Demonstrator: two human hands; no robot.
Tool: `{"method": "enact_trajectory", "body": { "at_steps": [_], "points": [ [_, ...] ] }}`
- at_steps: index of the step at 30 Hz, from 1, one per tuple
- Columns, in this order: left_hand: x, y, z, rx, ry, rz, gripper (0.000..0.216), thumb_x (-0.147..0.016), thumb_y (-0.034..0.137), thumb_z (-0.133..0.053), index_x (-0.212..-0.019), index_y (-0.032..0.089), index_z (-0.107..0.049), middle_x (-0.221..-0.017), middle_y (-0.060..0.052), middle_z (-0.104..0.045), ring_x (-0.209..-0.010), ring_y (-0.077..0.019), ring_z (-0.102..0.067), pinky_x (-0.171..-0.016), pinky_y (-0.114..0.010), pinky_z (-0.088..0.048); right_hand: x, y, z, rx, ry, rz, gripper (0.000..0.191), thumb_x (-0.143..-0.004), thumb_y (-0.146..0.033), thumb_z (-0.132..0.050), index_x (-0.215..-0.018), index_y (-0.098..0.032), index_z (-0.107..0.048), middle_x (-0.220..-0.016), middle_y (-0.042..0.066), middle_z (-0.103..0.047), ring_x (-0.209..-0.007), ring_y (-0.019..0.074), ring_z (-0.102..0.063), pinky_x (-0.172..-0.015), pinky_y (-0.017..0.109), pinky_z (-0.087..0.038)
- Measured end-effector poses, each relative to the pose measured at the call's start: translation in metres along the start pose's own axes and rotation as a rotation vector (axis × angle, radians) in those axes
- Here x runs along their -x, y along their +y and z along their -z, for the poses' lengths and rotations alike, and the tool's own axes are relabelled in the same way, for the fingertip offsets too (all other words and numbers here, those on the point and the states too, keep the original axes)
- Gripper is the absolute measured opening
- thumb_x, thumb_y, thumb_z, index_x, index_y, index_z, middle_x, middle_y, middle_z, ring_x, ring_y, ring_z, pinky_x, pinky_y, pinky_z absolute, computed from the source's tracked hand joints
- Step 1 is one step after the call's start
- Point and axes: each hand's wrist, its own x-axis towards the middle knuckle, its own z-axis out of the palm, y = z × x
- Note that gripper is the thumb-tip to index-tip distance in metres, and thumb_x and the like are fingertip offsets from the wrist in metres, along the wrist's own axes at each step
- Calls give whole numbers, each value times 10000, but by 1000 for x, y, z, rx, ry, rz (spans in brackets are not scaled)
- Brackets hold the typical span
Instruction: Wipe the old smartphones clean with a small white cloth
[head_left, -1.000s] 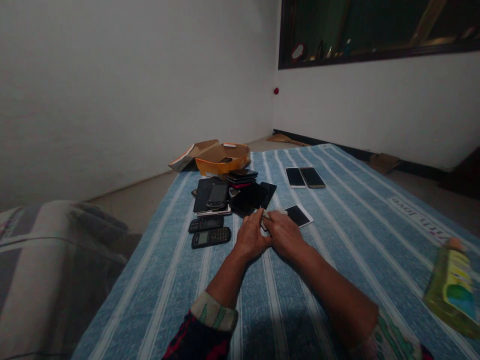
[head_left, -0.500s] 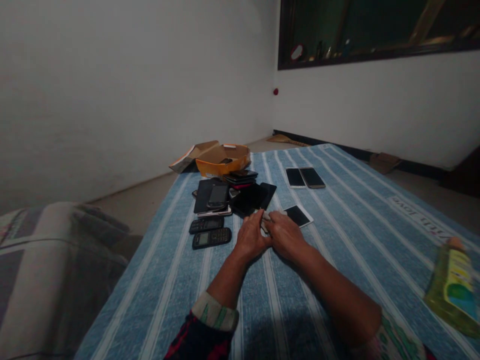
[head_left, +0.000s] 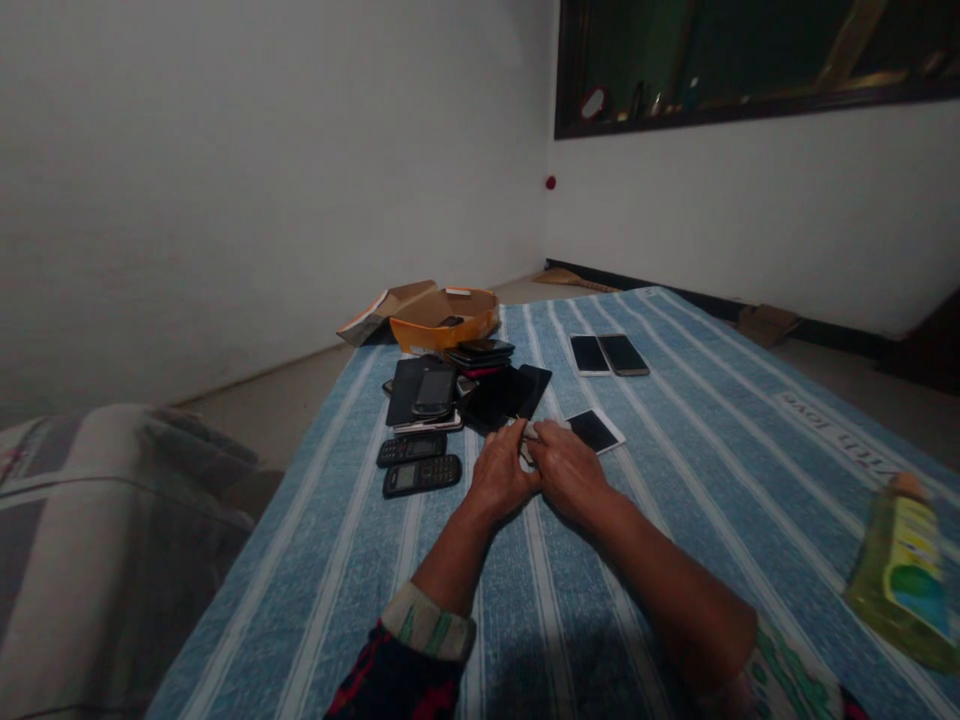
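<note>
My left hand (head_left: 499,475) and my right hand (head_left: 568,470) rest side by side on a blue striped cloth (head_left: 675,500), fingers curled together around a small pale thing (head_left: 529,432) that I cannot make out. Just beyond my right hand lies a white-framed phone (head_left: 595,430), screen up. A pile of dark phones (head_left: 465,385) sits ahead of my left hand, with two small keypad phones (head_left: 417,463) to its left.
Two more phones (head_left: 607,354) lie side by side farther back. An open orange box (head_left: 442,315) stands at the cloth's far edge. A green bottle (head_left: 904,570) lies at the right. A folded grey blanket (head_left: 97,540) is at the left.
</note>
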Motion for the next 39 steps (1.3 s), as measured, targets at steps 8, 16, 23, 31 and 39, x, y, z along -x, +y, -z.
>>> {"method": "enact_trajectory", "body": {
  "at_steps": [8,16,23,31,39],
  "points": [
    [0,-1,-2,-6,18,-3,699,-670,246,-747,-1330,157,-535,-1248,-130,-648,-1122,-322,-599,-996,-446,-463,-1,1,-3,-4,-14,-3,299,-974,-143,-460,-1148,-141,-703,-1219,128,-643,-1175,257,-533,-1016,346,-397],
    [-2,-5,-5,-5,29,-32,718,-650,226,-756,-1330,166,-533,-1237,-118,-649,-1104,-322,-611,-996,-475,-471,-2,1,-2,-22,-21,-4,303,-987,-165,-456,-1183,-135,-685,-1216,126,-632,-1191,274,-510,-1024,359,-390],
    [-2,-5,-3,-13,22,-29,700,-658,226,-744,-1325,145,-545,-1226,-126,-655,-1090,-321,-615,-984,-453,-486,-2,0,-1,-17,-21,4,292,-984,-173,-467,-1174,-138,-685,-1215,135,-622,-1182,266,-504,-1017,357,-384],
    [-1,-6,-3,-16,26,-20,709,-658,229,-747,-1334,164,-542,-1220,-114,-655,-1097,-324,-610,-974,-454,-488,-4,0,-3,-1,-27,-8,262,-969,-200,-506,-1133,-136,-701,-1140,143,-630,-1095,256,-531,-969,348,-394],
    [-2,-6,-3,-26,20,-27,722,-655,234,-749,-1337,119,-538,-1215,-135,-655,-1094,-328,-608,-975,-454,-489,-5,2,-5,-10,-17,-4,290,-972,-213,-496,-1195,-158,-673,-1161,139,-617,-1106,262,-508,-969,370,-380]
  ]
}}
